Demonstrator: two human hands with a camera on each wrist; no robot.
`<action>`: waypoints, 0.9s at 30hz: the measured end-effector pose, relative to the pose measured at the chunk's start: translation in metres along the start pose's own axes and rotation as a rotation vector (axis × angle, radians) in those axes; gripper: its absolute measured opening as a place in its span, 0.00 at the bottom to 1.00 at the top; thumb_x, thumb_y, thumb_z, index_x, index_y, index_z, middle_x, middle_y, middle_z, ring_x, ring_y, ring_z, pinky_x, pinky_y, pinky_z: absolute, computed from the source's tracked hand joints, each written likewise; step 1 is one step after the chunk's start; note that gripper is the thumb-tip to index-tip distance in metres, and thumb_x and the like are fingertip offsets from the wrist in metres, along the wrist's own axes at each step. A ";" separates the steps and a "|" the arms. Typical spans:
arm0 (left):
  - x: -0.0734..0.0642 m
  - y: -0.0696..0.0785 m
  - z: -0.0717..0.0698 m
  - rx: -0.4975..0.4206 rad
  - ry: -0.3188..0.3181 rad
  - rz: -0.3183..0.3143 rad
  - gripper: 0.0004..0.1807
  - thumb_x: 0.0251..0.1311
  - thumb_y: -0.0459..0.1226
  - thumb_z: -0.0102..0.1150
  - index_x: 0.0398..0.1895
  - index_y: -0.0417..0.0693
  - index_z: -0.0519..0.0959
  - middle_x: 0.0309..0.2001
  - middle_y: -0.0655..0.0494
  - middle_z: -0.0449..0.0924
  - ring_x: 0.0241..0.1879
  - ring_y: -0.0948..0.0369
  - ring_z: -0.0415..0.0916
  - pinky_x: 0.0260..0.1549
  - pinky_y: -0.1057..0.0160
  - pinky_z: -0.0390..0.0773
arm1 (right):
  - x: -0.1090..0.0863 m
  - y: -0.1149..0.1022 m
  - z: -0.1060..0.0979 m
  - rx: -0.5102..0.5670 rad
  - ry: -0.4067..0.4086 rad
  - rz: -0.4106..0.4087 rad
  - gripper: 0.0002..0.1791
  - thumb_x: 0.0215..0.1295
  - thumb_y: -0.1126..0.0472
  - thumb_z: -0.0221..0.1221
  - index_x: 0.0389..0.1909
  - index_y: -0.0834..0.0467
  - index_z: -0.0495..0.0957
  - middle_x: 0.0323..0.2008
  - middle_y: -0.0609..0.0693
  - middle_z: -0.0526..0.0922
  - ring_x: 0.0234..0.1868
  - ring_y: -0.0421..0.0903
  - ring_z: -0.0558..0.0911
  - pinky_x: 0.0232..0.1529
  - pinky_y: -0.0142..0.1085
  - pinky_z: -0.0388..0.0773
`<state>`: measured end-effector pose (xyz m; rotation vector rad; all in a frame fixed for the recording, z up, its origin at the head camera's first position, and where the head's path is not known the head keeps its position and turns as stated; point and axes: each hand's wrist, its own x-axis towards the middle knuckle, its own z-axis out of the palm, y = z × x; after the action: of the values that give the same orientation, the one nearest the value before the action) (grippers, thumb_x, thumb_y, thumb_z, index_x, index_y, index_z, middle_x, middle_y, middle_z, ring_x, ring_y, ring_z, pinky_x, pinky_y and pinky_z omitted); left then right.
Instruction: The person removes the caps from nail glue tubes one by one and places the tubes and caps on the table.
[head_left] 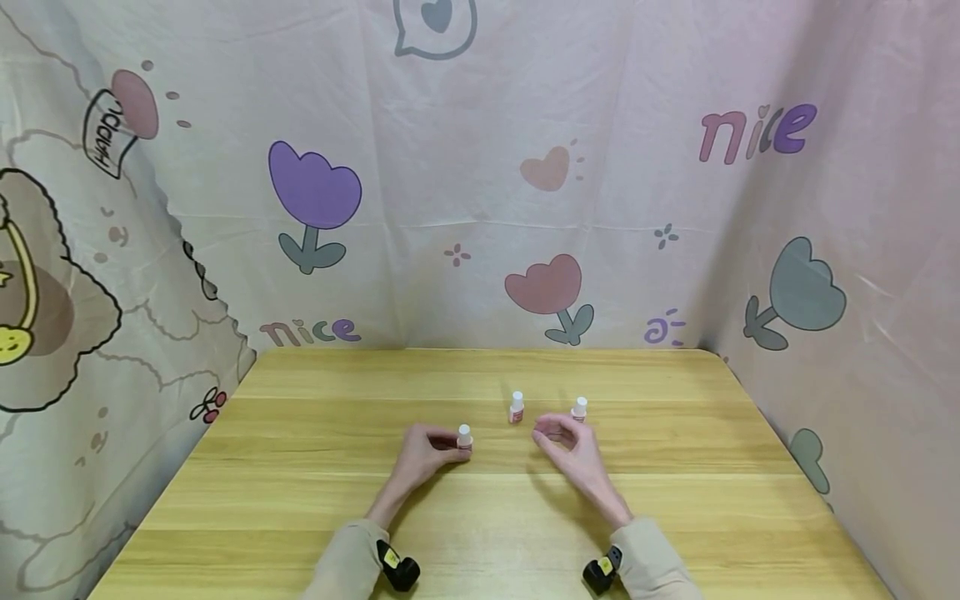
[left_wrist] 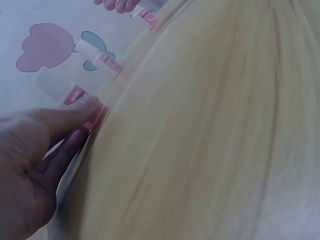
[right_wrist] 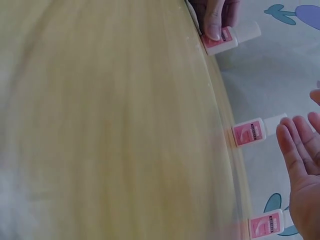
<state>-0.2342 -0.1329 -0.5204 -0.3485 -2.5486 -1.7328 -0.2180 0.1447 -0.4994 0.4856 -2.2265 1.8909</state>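
Three small white-capped bottles with pink labels stand upright on the wooden table. My left hand (head_left: 423, 458) pinches the left bottle (head_left: 464, 435) low on its body; in the left wrist view the thumb (left_wrist: 82, 111) lies across its label. Between the hands, slightly farther back, is the middle bottle (head_left: 517, 408). My right hand (head_left: 573, 454) hovers in front of the right bottle (head_left: 580, 405) with fingers loosely bent and nothing in them, hiding that bottle's lower part in the head view. In the right wrist view its fingers (right_wrist: 295, 150) are apart from the labels.
The light wood tabletop (head_left: 480, 533) ends at the back against a pale printed curtain (head_left: 450, 200) with tulips and lettering. The curtain also hangs along both sides. A black wrist camera (head_left: 401, 571) sits at the left sleeve and another (head_left: 600, 575) at the right.
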 end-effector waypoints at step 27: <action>-0.001 0.014 0.027 -0.049 -0.082 0.057 0.11 0.45 0.28 0.78 0.34 0.38 0.88 0.34 0.41 0.89 0.32 0.53 0.86 0.33 0.71 0.82 | 0.003 0.005 0.023 0.079 -0.176 -0.043 0.19 0.59 0.72 0.67 0.48 0.79 0.76 0.43 0.76 0.83 0.40 0.32 0.84 0.49 0.27 0.82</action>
<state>-0.2277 -0.1039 -0.5180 -0.4990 -2.5280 -1.7992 -0.2204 0.1222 -0.5068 0.7330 -2.2329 1.9902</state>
